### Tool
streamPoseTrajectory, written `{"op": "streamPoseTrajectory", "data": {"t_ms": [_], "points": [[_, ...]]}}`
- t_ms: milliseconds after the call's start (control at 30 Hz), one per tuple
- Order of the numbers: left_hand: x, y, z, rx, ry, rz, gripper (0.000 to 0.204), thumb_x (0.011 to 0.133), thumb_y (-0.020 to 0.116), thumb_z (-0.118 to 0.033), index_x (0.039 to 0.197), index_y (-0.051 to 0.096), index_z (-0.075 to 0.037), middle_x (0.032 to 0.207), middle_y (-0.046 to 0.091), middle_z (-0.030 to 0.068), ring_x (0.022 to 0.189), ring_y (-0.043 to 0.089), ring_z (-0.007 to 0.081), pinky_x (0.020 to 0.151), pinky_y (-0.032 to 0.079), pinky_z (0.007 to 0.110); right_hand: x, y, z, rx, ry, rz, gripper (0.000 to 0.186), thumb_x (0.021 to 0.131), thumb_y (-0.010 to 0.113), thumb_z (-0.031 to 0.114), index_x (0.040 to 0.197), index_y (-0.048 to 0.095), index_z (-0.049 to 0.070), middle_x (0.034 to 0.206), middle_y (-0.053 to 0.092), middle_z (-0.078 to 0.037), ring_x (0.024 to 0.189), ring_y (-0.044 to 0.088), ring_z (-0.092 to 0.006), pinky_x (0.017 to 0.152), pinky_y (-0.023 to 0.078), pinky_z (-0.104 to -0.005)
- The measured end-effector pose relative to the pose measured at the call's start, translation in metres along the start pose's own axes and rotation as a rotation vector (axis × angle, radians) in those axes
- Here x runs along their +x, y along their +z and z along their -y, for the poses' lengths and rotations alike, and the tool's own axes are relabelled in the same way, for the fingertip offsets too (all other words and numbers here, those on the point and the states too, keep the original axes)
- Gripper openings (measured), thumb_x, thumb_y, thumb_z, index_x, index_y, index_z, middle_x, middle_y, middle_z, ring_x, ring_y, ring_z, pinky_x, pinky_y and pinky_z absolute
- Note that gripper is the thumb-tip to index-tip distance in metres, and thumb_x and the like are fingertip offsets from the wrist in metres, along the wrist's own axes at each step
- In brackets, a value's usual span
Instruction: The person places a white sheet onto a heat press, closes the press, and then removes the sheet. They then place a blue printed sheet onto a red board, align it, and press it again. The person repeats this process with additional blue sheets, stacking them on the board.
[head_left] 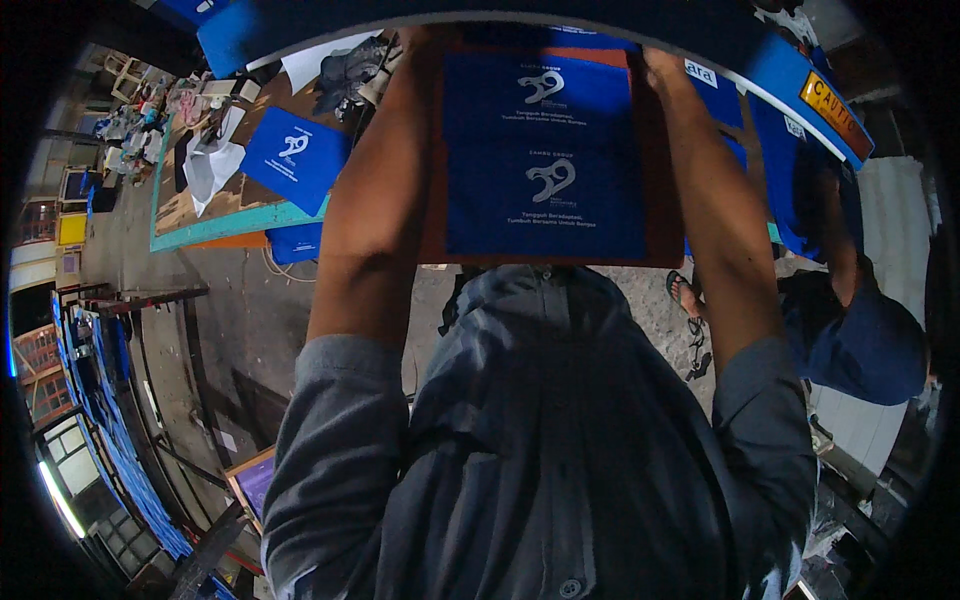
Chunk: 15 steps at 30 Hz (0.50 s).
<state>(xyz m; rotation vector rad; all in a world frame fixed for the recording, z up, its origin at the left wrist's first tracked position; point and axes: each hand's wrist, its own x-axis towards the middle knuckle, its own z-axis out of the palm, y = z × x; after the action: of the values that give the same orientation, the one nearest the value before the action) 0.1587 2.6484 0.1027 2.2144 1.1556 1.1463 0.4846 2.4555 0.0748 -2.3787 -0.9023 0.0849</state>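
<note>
Cluttered worktop [200, 225] ahead; my hands hidden, grip state unclear; blue printed cloth [545, 160] on board [665, 220] may slip, smear.

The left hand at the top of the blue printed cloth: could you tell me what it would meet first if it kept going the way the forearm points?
Probably the big blue curved panel just beyond the left hand; depth is unclear.

Both arms reach up along a brown board [664, 215] bearing blue printed cloth [545, 160], hands at its far corners, another blue cloth [295, 155] lying on the counter [215, 225] left.
</note>
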Motion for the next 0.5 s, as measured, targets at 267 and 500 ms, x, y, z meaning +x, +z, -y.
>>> {"op": "streamPoseTrajectory", "data": {"t_ms": [267,500], "points": [[0.0013,0.0007,0.0024,0.008,0.0,-0.005,0.047,0.09,0.065,-0.016,0.136,0.06,-0.007,0.129,0.065,0.0198,0.122,0.06,0.041,0.105,0.048,0.046,-0.0027,0.0037,0.0013,0.024,-0.001,0.004,0.048,0.089,0.07,0.038,0.133,0.067,0.021,0.141,0.063,-0.01,0.133,0.055,-0.0305,0.114,0.04,-0.0397],[0.0031,0.0043,0.004,0.008,0.017,0.002,0.047,0.09,0.065,-0.016,0.136,0.06,-0.007,0.13,0.065,0.0198,0.123,0.06,0.0409,0.105,0.048,0.046,-0.005,0.0072,0.0054,0.057,0.011,0.012,0.048,0.088,0.071,0.038,0.133,0.067,0.021,0.141,0.063,-0.01,0.133,0.055,-0.0303,0.114,0.04,-0.0395]]}}
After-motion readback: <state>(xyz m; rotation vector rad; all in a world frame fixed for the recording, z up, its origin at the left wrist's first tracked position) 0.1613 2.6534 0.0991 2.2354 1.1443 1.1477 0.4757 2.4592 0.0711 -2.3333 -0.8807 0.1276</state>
